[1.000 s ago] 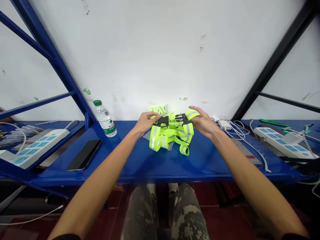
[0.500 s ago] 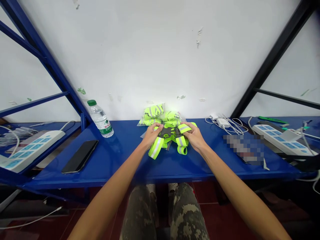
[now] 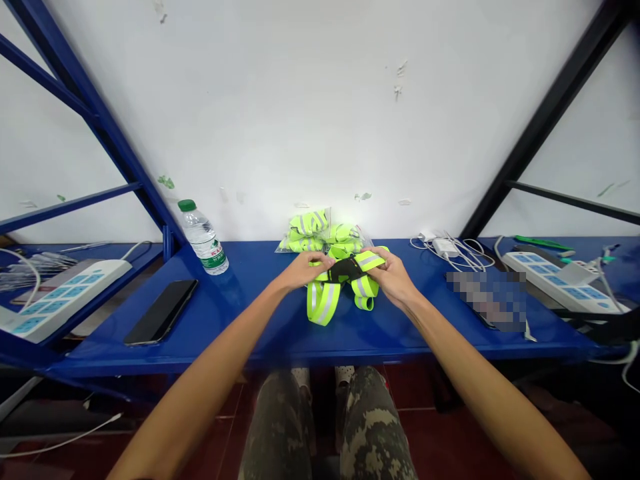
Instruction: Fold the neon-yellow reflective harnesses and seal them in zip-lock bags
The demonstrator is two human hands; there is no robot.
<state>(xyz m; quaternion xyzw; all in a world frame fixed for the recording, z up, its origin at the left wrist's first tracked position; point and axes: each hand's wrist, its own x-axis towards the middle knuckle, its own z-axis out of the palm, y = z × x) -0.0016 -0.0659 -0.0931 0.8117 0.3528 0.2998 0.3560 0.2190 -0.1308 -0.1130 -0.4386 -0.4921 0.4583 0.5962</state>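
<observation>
Along the left of the blue worktop [image 3: 260, 327], a white power strip [image 3: 65, 300] is lying at a slant, with a black smartphone [image 3: 161, 312] resting nearer the middle and a clear water bottle [image 3: 203, 240] standing upright toward the back edge. Just right of the bottle, a clear plastic bag of folded neon-yellow material [image 3: 306, 227] is lying against the wall. The left hand [image 3: 303, 270] is reaching in from the lower left, palm down, its fingers [image 3: 320, 263] pressing on the black buckle [image 3: 345, 270] of a neon-yellow reflective strap vest [image 3: 324, 303]. The vest is lying at the middle of the worktop, directly in front of the bag and between the hands. Its upper band is running roughly left to right under both hands, while its looped straps are hanging toward the front edge. The right hand [image 3: 395, 277] is angling in from the lower right, its fingers [image 3: 374, 259] closing on the band just right of the buckle, and both hands appear to be grasping the vest, about equally near the buckle. Further right, a white charger [image 3: 444, 247] is sitting among tangled white cables [image 3: 465, 252], a pixelated patch [image 3: 487, 300] is hiding something on the worktop, and a second white power strip [image 3: 550, 280] is lying near the right end.
</observation>
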